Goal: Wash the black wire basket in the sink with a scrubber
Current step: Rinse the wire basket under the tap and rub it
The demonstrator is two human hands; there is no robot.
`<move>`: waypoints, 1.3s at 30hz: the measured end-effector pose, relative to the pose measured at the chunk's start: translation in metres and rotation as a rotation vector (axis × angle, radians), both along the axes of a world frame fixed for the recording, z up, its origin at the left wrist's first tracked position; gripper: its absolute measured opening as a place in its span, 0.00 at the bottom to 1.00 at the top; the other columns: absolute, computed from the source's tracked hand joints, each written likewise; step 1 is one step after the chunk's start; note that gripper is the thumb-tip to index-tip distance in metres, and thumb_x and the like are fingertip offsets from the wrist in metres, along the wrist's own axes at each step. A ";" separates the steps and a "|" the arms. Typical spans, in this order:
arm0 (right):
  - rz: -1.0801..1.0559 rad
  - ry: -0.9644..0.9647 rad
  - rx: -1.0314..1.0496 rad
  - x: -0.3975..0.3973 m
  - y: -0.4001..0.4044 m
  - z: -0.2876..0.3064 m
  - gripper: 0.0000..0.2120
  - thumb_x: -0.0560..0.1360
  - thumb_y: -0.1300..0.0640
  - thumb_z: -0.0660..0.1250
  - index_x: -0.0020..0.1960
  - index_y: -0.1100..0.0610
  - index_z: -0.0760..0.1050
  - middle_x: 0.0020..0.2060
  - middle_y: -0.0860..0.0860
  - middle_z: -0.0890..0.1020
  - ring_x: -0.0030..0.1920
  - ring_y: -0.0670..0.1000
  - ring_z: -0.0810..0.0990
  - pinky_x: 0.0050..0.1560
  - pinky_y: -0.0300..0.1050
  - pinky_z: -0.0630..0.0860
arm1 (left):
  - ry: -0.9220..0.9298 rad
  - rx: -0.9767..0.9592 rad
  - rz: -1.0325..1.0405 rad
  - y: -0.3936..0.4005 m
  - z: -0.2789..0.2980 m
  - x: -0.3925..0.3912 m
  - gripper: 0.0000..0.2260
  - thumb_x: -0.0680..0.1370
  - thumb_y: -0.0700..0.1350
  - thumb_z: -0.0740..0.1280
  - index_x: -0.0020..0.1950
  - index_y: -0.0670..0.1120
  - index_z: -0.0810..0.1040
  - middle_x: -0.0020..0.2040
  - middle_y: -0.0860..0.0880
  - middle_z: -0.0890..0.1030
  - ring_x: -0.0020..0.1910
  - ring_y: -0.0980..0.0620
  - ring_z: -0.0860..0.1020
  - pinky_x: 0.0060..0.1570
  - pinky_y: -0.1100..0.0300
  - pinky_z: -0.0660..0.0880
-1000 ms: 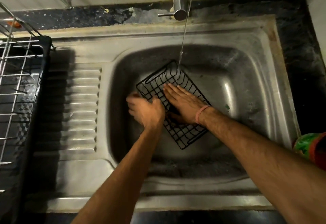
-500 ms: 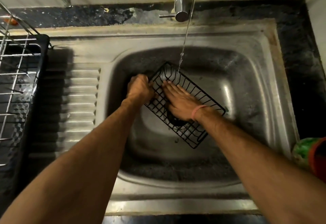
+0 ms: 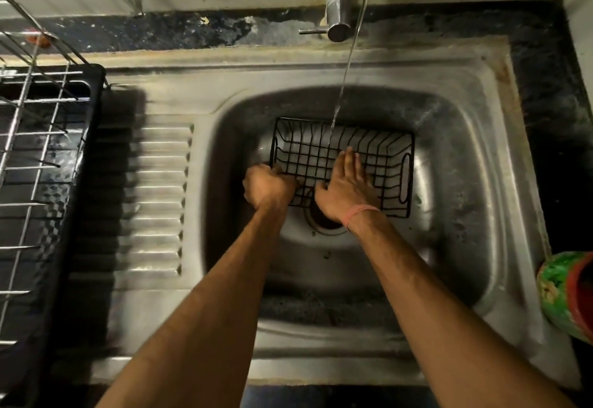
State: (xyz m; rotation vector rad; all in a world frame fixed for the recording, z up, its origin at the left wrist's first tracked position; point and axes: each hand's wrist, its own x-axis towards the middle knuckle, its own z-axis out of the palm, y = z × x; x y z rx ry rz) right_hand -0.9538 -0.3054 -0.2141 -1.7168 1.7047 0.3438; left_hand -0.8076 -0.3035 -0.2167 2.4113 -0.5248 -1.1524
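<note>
The black wire basket (image 3: pixel 378 157) lies in the steel sink (image 3: pixel 449 183), its long side running left to right under a thin stream of tap water. My left hand (image 3: pixel 268 184) grips the basket's near left corner with curled fingers. My right hand (image 3: pixel 346 187) lies flat inside the basket with straight fingers pressing on its wire floor; a pink band circles that wrist. No scrubber shows in either hand.
The tap (image 3: pixel 338 6) stands at the back of the sink with water running. A ribbed drainboard (image 3: pixel 154 199) lies left of the bowl, and a dish rack (image 3: pixel 35 157) stands at the far left. A green and red container (image 3: pixel 568 295) sits at the right edge. The drain (image 3: pixel 324 221) is under the basket.
The basket has turned from a diagonal lie to square with the sink. My left hand moved from its far left edge to its near left corner, still gripping. My right hand stayed flat inside.
</note>
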 end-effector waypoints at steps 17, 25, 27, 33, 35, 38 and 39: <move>0.359 -0.205 -0.129 0.011 -0.002 0.002 0.35 0.87 0.49 0.56 0.86 0.56 0.42 0.86 0.52 0.42 0.85 0.50 0.41 0.85 0.52 0.47 | -0.101 -0.104 0.276 0.009 -0.001 -0.013 0.05 0.79 0.40 0.75 0.48 0.47 0.80 0.52 0.46 0.85 0.54 0.48 0.85 0.59 0.54 0.83; -0.007 0.040 -0.086 -0.003 -0.009 0.007 0.41 0.85 0.43 0.54 0.84 0.60 0.33 0.83 0.58 0.33 0.83 0.58 0.33 0.83 0.57 0.41 | -0.031 -0.140 0.304 0.013 0.003 -0.013 0.03 0.81 0.39 0.73 0.55 0.43 0.83 0.48 0.50 0.83 0.47 0.53 0.83 0.48 0.61 0.82; 0.045 0.025 -0.088 0.012 -0.008 0.006 0.41 0.85 0.44 0.52 0.84 0.62 0.33 0.82 0.61 0.31 0.83 0.62 0.31 0.84 0.60 0.41 | -0.036 -0.131 0.314 0.015 0.002 -0.014 0.03 0.81 0.37 0.72 0.54 0.43 0.84 0.48 0.49 0.83 0.51 0.50 0.84 0.57 0.55 0.84; 0.241 0.026 -0.111 0.013 -0.001 0.000 0.41 0.85 0.44 0.52 0.84 0.64 0.34 0.82 0.62 0.31 0.82 0.62 0.31 0.83 0.59 0.39 | -0.049 -0.132 0.350 0.035 -0.002 -0.018 0.12 0.78 0.35 0.72 0.41 0.49 0.76 0.41 0.53 0.78 0.50 0.48 0.83 0.62 0.49 0.82; 0.364 0.007 -0.105 0.012 0.002 0.003 0.39 0.85 0.45 0.51 0.84 0.63 0.35 0.82 0.61 0.31 0.83 0.59 0.31 0.84 0.56 0.40 | -0.069 -0.135 0.361 0.038 0.000 -0.019 0.13 0.79 0.35 0.72 0.39 0.50 0.75 0.40 0.54 0.76 0.49 0.48 0.81 0.63 0.49 0.82; 0.486 -0.026 -0.091 0.010 0.004 0.005 0.37 0.86 0.45 0.50 0.85 0.61 0.37 0.83 0.58 0.32 0.84 0.56 0.33 0.84 0.53 0.40 | -0.067 -0.136 0.358 0.039 0.000 -0.019 0.14 0.78 0.36 0.72 0.38 0.50 0.74 0.42 0.51 0.79 0.51 0.46 0.83 0.63 0.48 0.82; 0.486 -0.034 -0.097 0.007 0.003 0.005 0.37 0.86 0.44 0.50 0.85 0.61 0.37 0.83 0.57 0.32 0.84 0.55 0.33 0.84 0.52 0.39 | -0.071 -0.137 0.362 0.039 0.000 -0.019 0.13 0.78 0.36 0.72 0.38 0.50 0.74 0.44 0.49 0.81 0.52 0.45 0.84 0.63 0.48 0.82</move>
